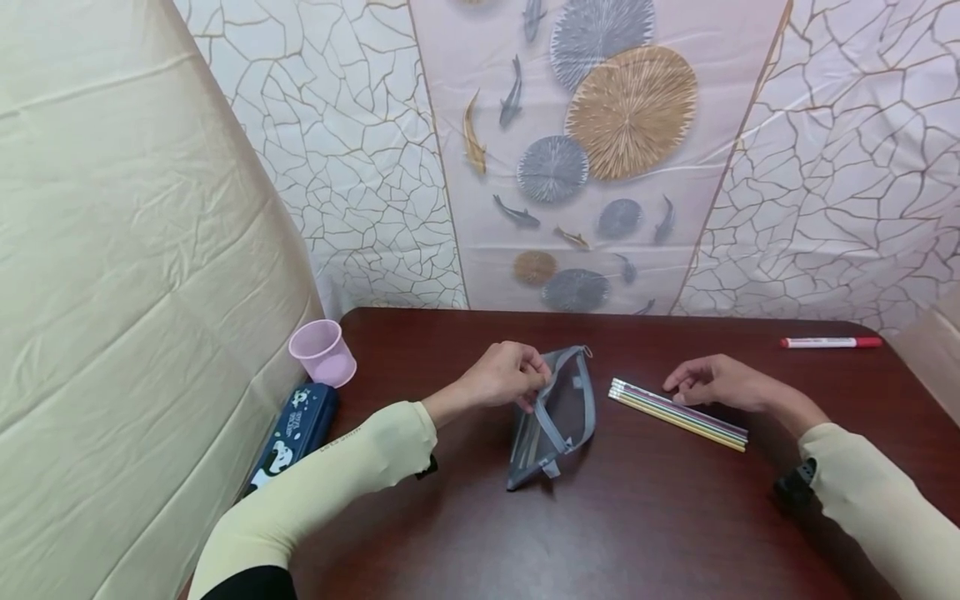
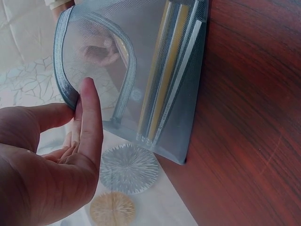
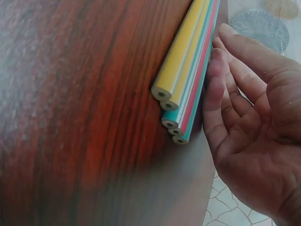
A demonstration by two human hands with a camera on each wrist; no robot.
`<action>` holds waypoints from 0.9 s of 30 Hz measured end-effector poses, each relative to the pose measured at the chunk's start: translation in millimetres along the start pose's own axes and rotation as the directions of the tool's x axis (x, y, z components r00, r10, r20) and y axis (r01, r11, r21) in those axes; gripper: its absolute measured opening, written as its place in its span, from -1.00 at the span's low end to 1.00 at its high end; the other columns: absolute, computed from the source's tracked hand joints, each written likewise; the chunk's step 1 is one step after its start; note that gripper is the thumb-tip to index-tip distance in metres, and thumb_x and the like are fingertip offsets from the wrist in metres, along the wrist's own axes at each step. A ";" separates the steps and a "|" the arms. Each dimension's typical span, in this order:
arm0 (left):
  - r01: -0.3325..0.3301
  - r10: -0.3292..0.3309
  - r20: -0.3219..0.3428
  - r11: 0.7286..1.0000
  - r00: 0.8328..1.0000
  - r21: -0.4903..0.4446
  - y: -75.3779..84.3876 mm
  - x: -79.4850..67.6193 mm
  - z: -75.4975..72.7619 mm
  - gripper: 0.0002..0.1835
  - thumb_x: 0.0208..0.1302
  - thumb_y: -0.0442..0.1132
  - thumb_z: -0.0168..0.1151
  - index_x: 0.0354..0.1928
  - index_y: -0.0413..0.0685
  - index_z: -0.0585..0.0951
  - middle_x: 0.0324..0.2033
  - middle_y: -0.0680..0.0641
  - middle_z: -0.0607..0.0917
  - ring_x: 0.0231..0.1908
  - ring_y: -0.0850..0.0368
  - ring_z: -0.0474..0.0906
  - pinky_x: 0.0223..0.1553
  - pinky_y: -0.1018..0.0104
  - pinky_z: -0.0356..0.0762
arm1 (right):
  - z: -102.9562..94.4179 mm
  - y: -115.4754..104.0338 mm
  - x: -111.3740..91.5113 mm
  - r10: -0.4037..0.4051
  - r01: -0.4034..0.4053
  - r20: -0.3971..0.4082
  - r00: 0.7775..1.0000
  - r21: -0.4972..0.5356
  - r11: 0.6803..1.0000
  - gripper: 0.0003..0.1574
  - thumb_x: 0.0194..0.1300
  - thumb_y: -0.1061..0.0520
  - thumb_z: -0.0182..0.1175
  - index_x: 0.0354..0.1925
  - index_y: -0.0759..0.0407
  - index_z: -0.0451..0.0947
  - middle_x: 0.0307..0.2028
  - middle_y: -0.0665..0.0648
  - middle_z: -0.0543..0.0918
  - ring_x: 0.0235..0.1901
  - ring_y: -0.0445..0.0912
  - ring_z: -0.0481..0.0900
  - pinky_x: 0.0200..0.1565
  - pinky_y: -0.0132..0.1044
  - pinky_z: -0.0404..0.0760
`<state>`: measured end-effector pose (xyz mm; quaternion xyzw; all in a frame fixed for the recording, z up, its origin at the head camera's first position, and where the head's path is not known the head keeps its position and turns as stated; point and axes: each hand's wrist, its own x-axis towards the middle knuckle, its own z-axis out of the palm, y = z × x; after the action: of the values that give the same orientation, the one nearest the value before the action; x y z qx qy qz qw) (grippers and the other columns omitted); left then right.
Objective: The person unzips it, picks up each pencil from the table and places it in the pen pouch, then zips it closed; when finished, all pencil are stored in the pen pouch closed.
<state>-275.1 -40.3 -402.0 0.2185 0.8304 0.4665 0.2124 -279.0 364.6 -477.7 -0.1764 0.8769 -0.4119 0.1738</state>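
My left hand [image 1: 506, 377] pinches the zipper edge of a grey mesh pencil pouch [image 1: 525, 446], which stands with its mouth spread wide. Through the mesh in the left wrist view, several pencils [image 2: 176, 61] show inside the pouch. To the right of it, a row of several unsharpened pencils [image 1: 678, 414], yellow, pink and green, lies side by side on the table. My right hand [image 1: 716, 382] hovers at their far side with fingers loosely bent, holding nothing. In the right wrist view its fingertips [image 3: 217, 70] are right beside the row.
A dark wooden table [image 1: 450, 533] carries everything. At its left edge are a pink cup [image 1: 324, 354] and a dark blue pencil case [image 1: 296, 433] with a cartoon print. A red and white marker [image 1: 831, 342] lies at the back right. Patterned cloth hangs behind.
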 end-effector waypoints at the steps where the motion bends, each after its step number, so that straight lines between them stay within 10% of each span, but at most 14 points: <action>1: -0.001 0.001 0.000 1.000 1.000 -0.003 -0.2 -0.1 0.1 -0.85 0.52 -0.33 0.19 -0.15 -0.20 0.73 -0.35 -0.14 0.77 -0.43 0.07 0.75 -0.23 -0.07 0.88 | 0.1 -0.6 0.2 0.003 -0.003 -0.002 1.000 -0.001 1.000 -0.62 0.40 0.14 0.41 0.08 0.34 0.67 -0.30 0.02 0.67 -0.30 -0.29 0.56 -0.30 -0.42 0.58; 27: -0.001 0.001 -0.008 1.000 1.000 0.011 -2.9 0.7 0.9 -0.90 0.48 -0.31 0.31 -0.18 -0.19 0.73 -0.38 -0.09 0.76 -0.46 0.09 0.74 -0.17 -0.17 0.86 | 0.3 -7.8 1.8 0.002 -0.001 0.042 0.999 -0.014 1.000 -0.64 0.34 0.36 0.35 0.10 0.32 0.63 -0.24 0.23 0.66 -0.39 -0.18 0.59 -0.43 -0.36 0.65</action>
<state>-275.7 -40.7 -405.1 0.2184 0.8336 0.4629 0.2077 -279.2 358.9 -472.0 -0.1855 0.8761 -0.4020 0.1911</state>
